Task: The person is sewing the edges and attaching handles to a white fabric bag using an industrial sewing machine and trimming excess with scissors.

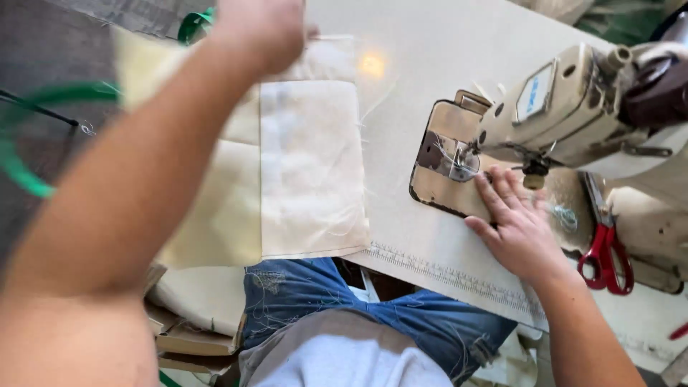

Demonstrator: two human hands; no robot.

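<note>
The fingers [502, 188] of the right hand [517, 228] lie spread and flat on the metal plate [438, 188] of the sewing machine [573, 107], just near of the needle; they grip nothing, and no cloth lies under the presser foot. The left hand [261, 27] reaches to the far left edge of the table [430, 57] and is closed on the far edge of the cream fabric pieces [309, 168]; motion blur hides exactly how the fingers pinch it. The fabric lies flat on the table's left part, well apart from the needle, with a paler piece draped off the left edge. Judging from this, stitching on this piece is not yet begun: the cloth must reach the plate first. Red-handled scissors [605, 258] rest to the right of the machine, untouched. Blue jeans [401, 315] show at the near edge.
</note>
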